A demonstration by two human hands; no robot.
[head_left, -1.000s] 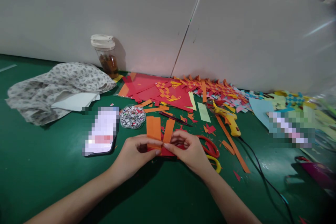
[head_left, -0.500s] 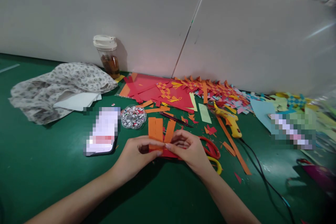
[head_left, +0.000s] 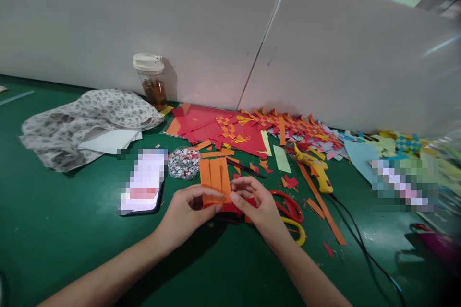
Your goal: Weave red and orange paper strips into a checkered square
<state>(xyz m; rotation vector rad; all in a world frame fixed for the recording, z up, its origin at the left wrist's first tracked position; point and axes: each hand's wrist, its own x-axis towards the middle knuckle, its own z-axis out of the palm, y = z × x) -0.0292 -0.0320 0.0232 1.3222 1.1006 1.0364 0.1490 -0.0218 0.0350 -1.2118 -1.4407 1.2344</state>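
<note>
Upright orange paper strips (head_left: 215,176) stand side by side above a red paper strip (head_left: 230,207), low over the green table. My left hand (head_left: 189,208) pinches the papers at their left, its thumb in front and its fingers behind. On the right, my right hand (head_left: 254,201) has its thumb and fingers closed on the right part of the same paper piece; its other fingers curl behind. Just beyond my right hand lie scissors (head_left: 293,211) with red and yellow handles, partly hidden by it.
A phone (head_left: 144,182) and a round case of small pieces (head_left: 184,162) lie left of the hands. Behind are red sheets (head_left: 201,124) and a lidded cup (head_left: 153,81). A yellow glue gun (head_left: 317,168) with a black cord lies right, among orange strips and scraps.
The rightmost upright orange strip, tilted away before, now stands against the others. My right hand's thumb has drawn slightly away from my left hand. The view has shifted slightly.
</note>
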